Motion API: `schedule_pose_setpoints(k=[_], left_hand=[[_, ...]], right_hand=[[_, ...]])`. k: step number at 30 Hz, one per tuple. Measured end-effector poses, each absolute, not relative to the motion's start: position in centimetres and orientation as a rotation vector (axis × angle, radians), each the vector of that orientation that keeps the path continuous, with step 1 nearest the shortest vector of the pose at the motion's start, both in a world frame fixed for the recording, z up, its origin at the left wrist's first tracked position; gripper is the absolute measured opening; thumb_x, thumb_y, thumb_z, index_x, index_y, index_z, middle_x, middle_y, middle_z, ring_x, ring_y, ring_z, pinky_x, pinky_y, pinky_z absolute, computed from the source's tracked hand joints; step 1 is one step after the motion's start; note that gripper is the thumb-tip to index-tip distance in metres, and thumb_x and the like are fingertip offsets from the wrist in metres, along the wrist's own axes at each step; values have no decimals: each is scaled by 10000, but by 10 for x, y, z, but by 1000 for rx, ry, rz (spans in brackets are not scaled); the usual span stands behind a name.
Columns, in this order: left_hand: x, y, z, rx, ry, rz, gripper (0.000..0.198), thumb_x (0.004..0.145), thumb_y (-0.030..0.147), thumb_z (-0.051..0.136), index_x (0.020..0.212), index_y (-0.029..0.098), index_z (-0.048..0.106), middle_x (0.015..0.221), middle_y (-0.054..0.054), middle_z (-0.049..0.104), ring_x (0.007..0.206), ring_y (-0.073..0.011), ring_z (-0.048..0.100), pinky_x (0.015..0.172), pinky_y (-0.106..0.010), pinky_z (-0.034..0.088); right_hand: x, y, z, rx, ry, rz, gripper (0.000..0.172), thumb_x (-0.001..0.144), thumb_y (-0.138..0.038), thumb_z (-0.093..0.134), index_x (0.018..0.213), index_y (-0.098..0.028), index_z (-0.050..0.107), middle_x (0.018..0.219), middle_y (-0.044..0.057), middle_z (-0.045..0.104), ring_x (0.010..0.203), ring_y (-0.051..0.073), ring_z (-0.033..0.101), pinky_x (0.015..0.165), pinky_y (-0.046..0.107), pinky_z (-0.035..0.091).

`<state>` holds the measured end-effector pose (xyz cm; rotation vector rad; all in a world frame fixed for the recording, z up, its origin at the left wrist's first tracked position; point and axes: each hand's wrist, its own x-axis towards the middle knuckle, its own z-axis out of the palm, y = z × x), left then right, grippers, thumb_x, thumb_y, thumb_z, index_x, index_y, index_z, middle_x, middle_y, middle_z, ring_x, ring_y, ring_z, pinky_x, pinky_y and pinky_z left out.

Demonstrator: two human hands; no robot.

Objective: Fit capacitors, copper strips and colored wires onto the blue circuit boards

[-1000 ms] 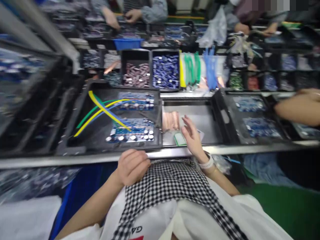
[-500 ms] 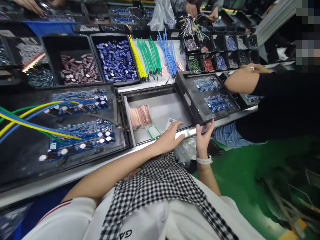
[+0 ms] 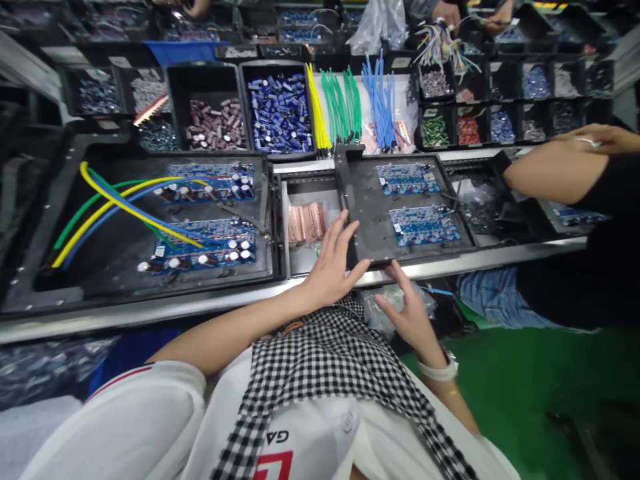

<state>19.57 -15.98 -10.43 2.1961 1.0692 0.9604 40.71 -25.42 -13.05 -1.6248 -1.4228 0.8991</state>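
Observation:
My left hand (image 3: 331, 265) is open, fingers spread, at the left edge of a black tray (image 3: 367, 227). Two blue circuit boards lie in that tray, an upper circuit board (image 3: 407, 180) and a lower circuit board (image 3: 425, 225). At the tray's front edge is my right hand (image 3: 411, 313), open, with its fingertips near or touching the rim. Left of the tray, a light compartment holds a clear bag of copper-coloured parts (image 3: 306, 223), partly behind my left hand.
A second black tray (image 3: 110, 267) at left carries boards with capacitors and coloured wires (image 3: 130, 203). Behind stand bins of blue capacitors (image 3: 280, 113) and brown capacitors (image 3: 217, 127), plus blue wires (image 3: 381, 100). A co-worker's arm (image 3: 555, 175) reaches in at right.
The tray with the two boards has slid left along the bench, narrowing the light compartment's visible gap. My hands have moved with it, and the view has shifted left.

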Motion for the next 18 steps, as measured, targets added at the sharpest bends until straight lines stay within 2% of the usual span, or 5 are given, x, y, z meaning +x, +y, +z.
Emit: schedule_pose_setpoints(k=[3, 6, 9, 13, 18], left_hand=[[170, -169, -93, 2652, 1020, 867, 589, 991, 341, 527, 1508, 150, 318, 1595, -187, 298, 1536, -335, 102, 1222, -595, 179], [155, -174, -87, 2874, 1055, 651, 474, 1002, 304, 509, 1425, 97, 455, 1469, -182, 495, 1459, -330, 336, 1211, -573, 233], [146, -173, -88, 2913, 1152, 453, 431, 987, 278, 533, 1351, 46, 529, 1349, -212, 588, 1313, -312, 525, 1180, -520, 328], [134, -172, -90, 2946, 1157, 372, 421, 971, 142, 509, 1376, 28, 509, 1345, -226, 586, 1300, -291, 541, 1175, -485, 355], [122, -174, -84, 2951, 1149, 368, 389, 966, 69, 455, 1343, 34, 540, 1305, -206, 616, 1257, -265, 575, 1173, -479, 376]], right_hand=[[456, -231, -106, -1681, -1206, 599, 367, 880, -424, 638, 1187, -238, 714, 1130, 93, 732, 1084, 259, 672, 1056, 488, 462], [509, -167, -102, -1551, -917, 582, 339, 842, -410, 692, 1133, -243, 738, 1236, 134, 687, 1131, 233, 649, 1075, 396, 428], [525, -92, -117, -1529, -872, 882, 384, 825, -436, 695, 1163, -256, 727, 1429, 142, 572, 1191, 233, 630, 986, 388, 465], [501, -30, -141, -1530, -931, 1177, 474, 848, -469, 659, 1290, -298, 651, 1469, 71, 549, 1260, 198, 587, 1000, 356, 456], [479, -20, -150, -1495, -978, 1239, 608, 769, -455, 729, 1344, -304, 603, 1436, 20, 578, 1295, 198, 557, 1107, 368, 418]])
